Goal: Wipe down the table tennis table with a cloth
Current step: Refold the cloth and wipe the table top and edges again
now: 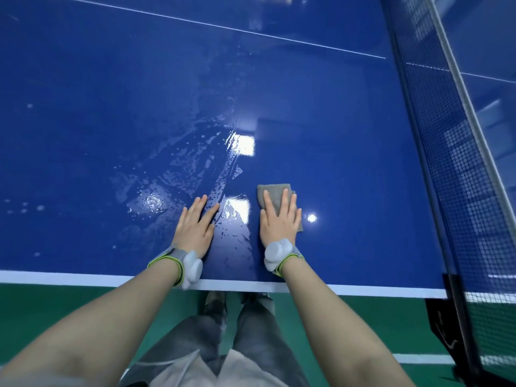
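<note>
Head view, looking down on a glossy blue table tennis counter (pixel 111 121) with a smooth, hard, mirror-like top edged by a white stripe. A folded grey cloth (pixel 275 195), soft and slightly fuzzy, roughly rectangular, lies flat on the counter just inside the near white edge stripe. The right hand (pixel 279 219) presses flat on the cloth, its fingers (pixel 284 202) straight and slightly spread, covering the cloth's near half. The left hand (pixel 195 227) rests palm-down on the bare counter just left of the cloth, fingers straight and close together. Between the hands and beyond them, wet streaks and droplets (pixel 195 163) glisten, catching square reflections of ceiling lights. Both wrists wear grey bands with green trim and white rounded pods (pixel 276 254). Right of the cloth, a dark mesh net (pixel 452 169) with a white top band stands across the counter, clamped by a black post (pixel 449 317). Below the counter edge are a green floor (pixel 69 308) and grey trousers (pixel 223 344).
</note>
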The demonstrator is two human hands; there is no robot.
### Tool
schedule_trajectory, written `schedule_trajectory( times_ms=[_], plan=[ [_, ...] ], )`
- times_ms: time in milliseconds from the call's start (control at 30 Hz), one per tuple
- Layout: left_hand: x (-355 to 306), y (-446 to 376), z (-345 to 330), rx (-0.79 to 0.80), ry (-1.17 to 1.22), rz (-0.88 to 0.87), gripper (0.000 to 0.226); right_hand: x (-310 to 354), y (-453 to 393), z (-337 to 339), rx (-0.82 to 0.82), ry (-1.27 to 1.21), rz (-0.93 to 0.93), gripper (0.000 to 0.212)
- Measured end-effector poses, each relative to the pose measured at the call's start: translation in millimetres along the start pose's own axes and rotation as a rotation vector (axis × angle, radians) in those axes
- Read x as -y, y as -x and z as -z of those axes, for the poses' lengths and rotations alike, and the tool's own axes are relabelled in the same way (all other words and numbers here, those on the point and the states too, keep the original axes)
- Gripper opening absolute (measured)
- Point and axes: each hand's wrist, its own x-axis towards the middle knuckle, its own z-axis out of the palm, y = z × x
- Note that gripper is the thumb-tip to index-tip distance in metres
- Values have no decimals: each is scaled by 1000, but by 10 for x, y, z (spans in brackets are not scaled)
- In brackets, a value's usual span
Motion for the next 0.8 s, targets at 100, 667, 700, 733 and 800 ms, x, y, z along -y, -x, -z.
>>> schedule_trajectory(
  times_ms=[100, 667, 700, 733, 800],
  plan=[
    [34, 53, -5, -2, -2, -4, 49, 230, 195, -127, -44, 61, 84, 53],
    [198, 322, 27, 65, -24, -41, 50, 70, 805, -398, -311, 42, -44, 46],
    [201, 331, 25, 65, -23, -38, 50, 175, 854, -429, -305, 47, -23, 47],
    [201, 344, 23, 67, -24, -39, 51, 275, 920, -465, -296, 57, 13, 47],
    [199, 373, 9, 65, -24, -35, 50, 441, 1024, -532, -259, 66, 93, 48]
  ],
)
